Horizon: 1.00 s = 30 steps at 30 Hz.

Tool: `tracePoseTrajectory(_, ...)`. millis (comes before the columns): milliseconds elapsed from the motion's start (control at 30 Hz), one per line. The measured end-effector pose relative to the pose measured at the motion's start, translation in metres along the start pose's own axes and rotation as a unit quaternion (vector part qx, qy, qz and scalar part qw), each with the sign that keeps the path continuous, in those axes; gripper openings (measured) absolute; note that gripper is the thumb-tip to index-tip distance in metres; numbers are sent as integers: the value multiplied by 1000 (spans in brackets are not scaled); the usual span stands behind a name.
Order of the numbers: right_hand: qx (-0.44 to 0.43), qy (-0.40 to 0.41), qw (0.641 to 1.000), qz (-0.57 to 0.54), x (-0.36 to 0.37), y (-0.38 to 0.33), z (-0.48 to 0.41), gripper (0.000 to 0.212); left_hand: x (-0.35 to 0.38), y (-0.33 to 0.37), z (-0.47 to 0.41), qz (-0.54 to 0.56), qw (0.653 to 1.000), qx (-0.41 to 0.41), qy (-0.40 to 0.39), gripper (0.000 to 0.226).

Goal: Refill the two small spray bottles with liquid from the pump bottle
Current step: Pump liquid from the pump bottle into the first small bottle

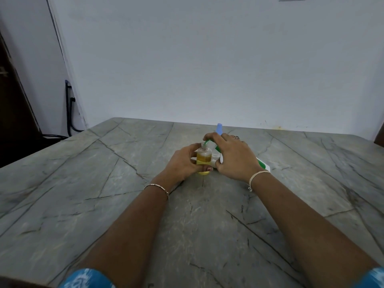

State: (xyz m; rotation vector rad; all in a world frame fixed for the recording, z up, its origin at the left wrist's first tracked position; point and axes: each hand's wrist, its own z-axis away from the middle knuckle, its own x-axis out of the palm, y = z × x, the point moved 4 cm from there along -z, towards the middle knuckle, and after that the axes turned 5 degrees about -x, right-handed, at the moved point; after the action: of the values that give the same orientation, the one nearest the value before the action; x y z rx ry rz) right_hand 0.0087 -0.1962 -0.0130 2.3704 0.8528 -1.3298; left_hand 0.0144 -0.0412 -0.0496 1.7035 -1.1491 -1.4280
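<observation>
A small clear bottle (203, 157) with yellow liquid stands on the stone table (104, 183). My left hand (182, 161) grips its side, thumb in front near the base. The green spout (206, 143) of the pump bottle (262, 163) reaches over the small bottle's open neck. My right hand (234, 156) lies over the pump bottle, which is green and white and mostly hidden, with fingers curled on the pump head. A pale blue cap or bottle top (219, 128) sticks up behind my right hand.
The grey veined table stretches wide on both sides and toward me. A white wall (207, 59) rises at its far edge. A dark cable (69, 113) hangs at the left corner.
</observation>
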Motion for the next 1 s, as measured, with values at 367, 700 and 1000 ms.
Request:
tracePoseTrajectory(367, -5, 8, 1000, -5, -1, 0, -3, 54, 1, 4, 2, -31, 999, 14, 10, 74)
tracePoseTrajectory(700, -4, -14, 1000, -5, -4, 1, 3, 67, 0, 1, 1, -27, 999, 16, 11, 71)
tracePoseTrajectory(1000, -6, -14, 1000, -18, -2, 1, 1, 62, -1, 5, 3, -39, 999, 18, 15, 67)
